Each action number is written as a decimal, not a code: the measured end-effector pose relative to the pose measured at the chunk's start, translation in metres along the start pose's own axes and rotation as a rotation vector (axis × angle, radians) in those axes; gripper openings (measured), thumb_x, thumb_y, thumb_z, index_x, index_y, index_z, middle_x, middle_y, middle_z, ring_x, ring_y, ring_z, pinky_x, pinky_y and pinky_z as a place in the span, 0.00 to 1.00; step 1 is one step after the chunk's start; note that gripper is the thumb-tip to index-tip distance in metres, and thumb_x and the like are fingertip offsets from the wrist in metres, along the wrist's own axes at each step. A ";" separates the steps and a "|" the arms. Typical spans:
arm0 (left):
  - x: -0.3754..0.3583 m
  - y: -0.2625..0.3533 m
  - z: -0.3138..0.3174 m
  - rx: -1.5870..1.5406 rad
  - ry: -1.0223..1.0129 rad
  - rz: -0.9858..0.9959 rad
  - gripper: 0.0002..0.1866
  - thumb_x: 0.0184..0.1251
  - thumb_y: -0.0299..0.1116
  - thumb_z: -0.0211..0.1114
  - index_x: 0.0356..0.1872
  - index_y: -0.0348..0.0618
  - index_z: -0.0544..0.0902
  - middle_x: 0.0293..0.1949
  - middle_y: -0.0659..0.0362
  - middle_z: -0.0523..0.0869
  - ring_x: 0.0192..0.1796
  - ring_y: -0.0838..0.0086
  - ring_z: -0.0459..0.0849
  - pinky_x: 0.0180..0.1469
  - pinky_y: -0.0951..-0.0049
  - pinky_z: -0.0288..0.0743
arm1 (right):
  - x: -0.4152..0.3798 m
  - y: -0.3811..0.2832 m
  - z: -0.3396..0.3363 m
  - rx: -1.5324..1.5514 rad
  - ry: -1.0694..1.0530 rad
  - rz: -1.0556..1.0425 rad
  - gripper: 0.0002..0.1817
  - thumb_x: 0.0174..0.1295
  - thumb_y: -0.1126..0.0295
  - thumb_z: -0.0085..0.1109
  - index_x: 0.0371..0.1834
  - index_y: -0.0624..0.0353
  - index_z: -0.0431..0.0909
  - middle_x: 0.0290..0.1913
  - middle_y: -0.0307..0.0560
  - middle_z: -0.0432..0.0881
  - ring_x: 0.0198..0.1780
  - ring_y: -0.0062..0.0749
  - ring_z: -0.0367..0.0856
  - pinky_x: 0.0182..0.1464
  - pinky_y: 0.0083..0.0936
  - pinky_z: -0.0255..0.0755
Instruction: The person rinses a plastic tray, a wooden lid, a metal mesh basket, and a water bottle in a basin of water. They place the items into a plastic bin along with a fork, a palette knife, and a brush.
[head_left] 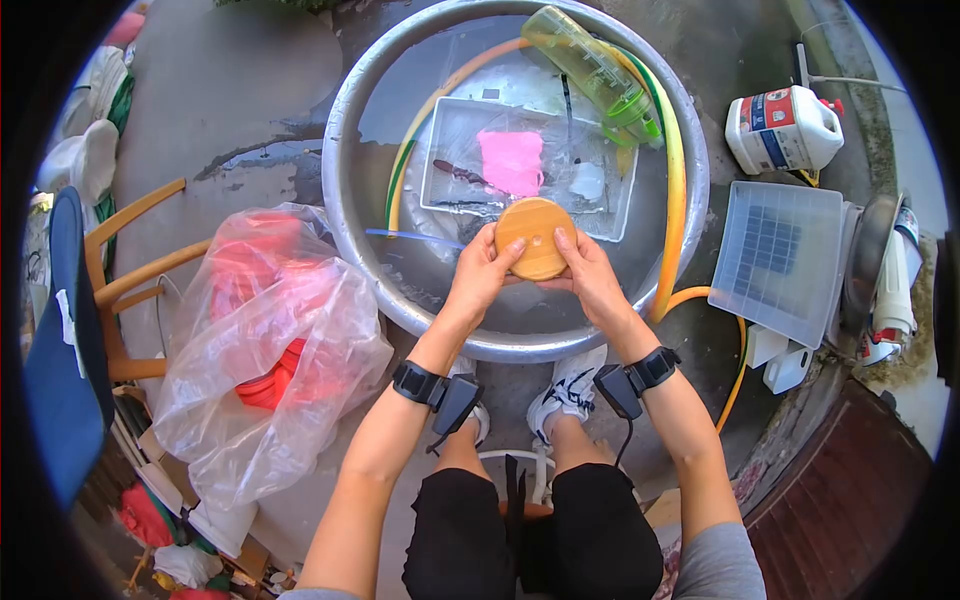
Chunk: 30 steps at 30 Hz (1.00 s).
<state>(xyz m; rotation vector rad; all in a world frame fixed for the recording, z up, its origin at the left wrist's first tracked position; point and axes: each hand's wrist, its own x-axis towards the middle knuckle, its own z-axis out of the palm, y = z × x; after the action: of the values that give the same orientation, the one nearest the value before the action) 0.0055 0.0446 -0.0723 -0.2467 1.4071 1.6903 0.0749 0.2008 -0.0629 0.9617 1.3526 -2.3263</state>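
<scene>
View from the head camera, which I read from a distance. Landmark: the large round grey metal basin (pixel 690 160), standing on the concrete floor ahead of the person's knees; all places below are given from it. The round flat pale wooden lid (pixel 535 238) is held above the near half of the basin, its broad face turned up toward the camera; being a disc, it has no long axis, and its face shows two small dark marks. My left hand (pixel 483 272) grips its left edge, thumb on the face and fingers curled under; my right hand (pixel 590 272) grips the right edge likewise; both hands are closed on the lid and about equally near it, so neither leads. Inside the basin, beyond the lid, lies a clear rectangular plastic tray (pixel 620 205) with a pink sheet (pixel 511 160) in it; a translucent green bottle (pixel 595 72) leans on the far rim; a yellow-and-green hose (pixel 675 170) curls along the inner wall. Left of the basin sits a clear plastic bag (pixel 270 350) with red contents; to the right, a white jug (pixel 783 128) and a translucent box lid (pixel 778 260).
</scene>
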 end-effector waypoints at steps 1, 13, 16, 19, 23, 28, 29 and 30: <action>-0.002 0.003 0.001 -0.001 0.032 -0.023 0.16 0.70 0.34 0.59 0.55 0.40 0.73 0.45 0.58 0.83 0.48 0.74 0.83 0.46 0.72 0.80 | 0.001 0.001 -0.001 -0.055 -0.001 -0.013 0.24 0.72 0.55 0.48 0.58 0.64 0.68 0.49 0.46 0.78 0.47 0.28 0.82 0.41 0.26 0.83; -0.024 -0.032 -0.003 1.103 0.074 0.235 0.23 0.57 0.35 0.69 0.53 0.38 0.76 0.46 0.51 0.84 0.48 0.66 0.84 0.47 0.67 0.76 | -0.004 0.007 -0.037 -0.342 0.425 -0.327 0.27 0.62 0.76 0.59 0.64 0.63 0.62 0.54 0.51 0.77 0.55 0.31 0.77 0.55 0.24 0.72; -0.013 -0.044 0.003 0.811 -0.080 0.028 0.25 0.56 0.34 0.69 0.55 0.37 0.75 0.33 0.54 0.87 0.40 0.68 0.86 0.44 0.71 0.76 | -0.012 0.016 -0.030 -0.396 0.462 -0.497 0.27 0.62 0.77 0.56 0.66 0.60 0.63 0.58 0.52 0.75 0.58 0.34 0.75 0.59 0.27 0.69; 0.000 -0.056 0.005 0.725 -0.174 0.031 0.23 0.57 0.31 0.68 0.55 0.38 0.75 0.33 0.55 0.87 0.40 0.73 0.85 0.44 0.72 0.76 | -0.013 0.018 -0.035 -0.627 0.475 -0.553 0.23 0.65 0.75 0.52 0.65 0.58 0.66 0.60 0.47 0.75 0.58 0.32 0.74 0.59 0.26 0.67; 0.009 -0.076 0.018 0.558 -0.132 0.200 0.20 0.59 0.30 0.66 0.54 0.40 0.77 0.35 0.57 0.87 0.39 0.76 0.84 0.44 0.74 0.76 | -0.009 0.024 -0.042 -0.567 0.562 -0.532 0.19 0.68 0.73 0.48 0.63 0.56 0.69 0.60 0.42 0.76 0.55 0.28 0.75 0.55 0.23 0.67; 0.013 -0.059 0.034 0.568 -0.280 -0.083 0.15 0.65 0.32 0.63 0.50 0.39 0.78 0.45 0.58 0.84 0.40 0.77 0.84 0.40 0.77 0.78 | -0.008 0.038 -0.039 -0.422 0.513 -0.403 0.19 0.68 0.74 0.48 0.62 0.55 0.71 0.58 0.39 0.77 0.40 0.19 0.70 0.44 0.18 0.66; 0.012 -0.059 0.033 0.567 -0.278 -0.084 0.15 0.65 0.32 0.63 0.50 0.39 0.78 0.45 0.58 0.84 0.40 0.77 0.84 0.40 0.77 0.78 | -0.009 0.037 -0.040 -0.423 0.512 -0.402 0.19 0.68 0.74 0.48 0.62 0.55 0.71 0.58 0.39 0.77 0.40 0.19 0.70 0.44 0.18 0.66; 0.010 -0.058 0.032 0.421 -0.190 -0.094 0.13 0.66 0.33 0.62 0.48 0.39 0.78 0.42 0.61 0.83 0.39 0.78 0.83 0.38 0.76 0.79 | -0.010 0.033 -0.040 -0.404 0.504 -0.423 0.21 0.67 0.74 0.48 0.64 0.55 0.68 0.60 0.40 0.75 0.44 0.21 0.72 0.47 0.19 0.67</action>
<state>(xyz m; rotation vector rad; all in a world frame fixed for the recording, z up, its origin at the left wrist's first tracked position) 0.0542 0.0742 -0.1080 0.0812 1.5407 1.2691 0.1163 0.2170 -0.0919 1.2699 2.3141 -1.9989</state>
